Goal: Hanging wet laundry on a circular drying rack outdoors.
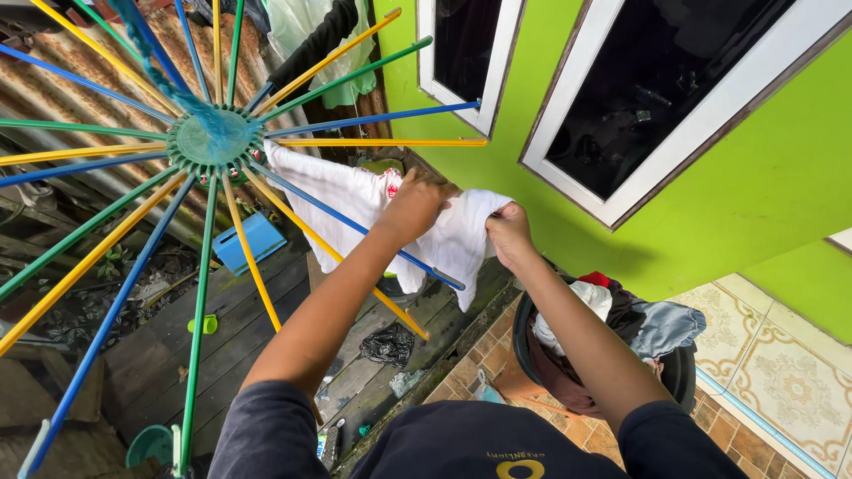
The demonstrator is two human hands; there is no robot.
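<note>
Nearest the camera, at the bottom edge, is the person's dark navy shirt (479, 448), with both bare forearms reaching up and away from it. The left hand (413, 206) is clenched around the upper edge of a white cloth garment with a small red mark (355, 200), the fingers curled over the fabric where it drapes across a thin blue plastic rod (355, 226). The right hand (508, 232) pinches the other end of the same garment, fingers closed on a bunched corner, just beside the left hand. The garment hangs spread between the two hands and the centre of the rack, its lower edge dangling below the rod.

That rod is one of many spokes, blue, yellow and green, fanning out from a round green plastic hub (213, 139) of an umbrella-style drying rack at upper left. Below the right forearm sits a round black tub (679, 372) heaped with white, red, dark and denim-blue laundry, resting on a patterned tile floor (781, 381). Behind are a bright green wall (754, 195) with white-framed windows, and, far below at left, weathered dark wooden planks (240, 328).
</note>
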